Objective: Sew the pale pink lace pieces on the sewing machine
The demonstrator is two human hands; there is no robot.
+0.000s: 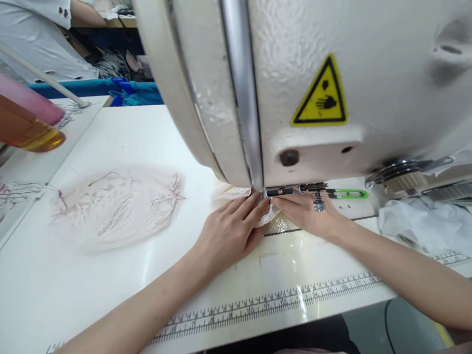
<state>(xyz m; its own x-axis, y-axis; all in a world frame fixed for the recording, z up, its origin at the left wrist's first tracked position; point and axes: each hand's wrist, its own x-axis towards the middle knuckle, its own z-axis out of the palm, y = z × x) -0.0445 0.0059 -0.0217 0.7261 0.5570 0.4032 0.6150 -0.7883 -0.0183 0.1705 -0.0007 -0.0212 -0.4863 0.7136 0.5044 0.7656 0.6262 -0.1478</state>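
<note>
A white sewing machine head [313, 83] fills the upper right, close to the camera. Under its foot lies a small piece of white lace [230, 194]. My left hand [230, 231] rests flat on the lace, fingers stretched toward the needle area. My right hand [306, 211] lies on the machine bed just right of the foot, fingers extended and pressing the lace edge; a ring shows on one finger. The needle itself is hidden behind the machine head.
A pile of pale lace pieces with red threads [114, 206] lies on the white table [73, 285] to the left. Green-handled snips [346, 194] sit behind my right hand. A ruler strip [280, 300] runs along the front edge. White cloth [424, 226] lies at right. Another person's torso [40, 34] is at the top left.
</note>
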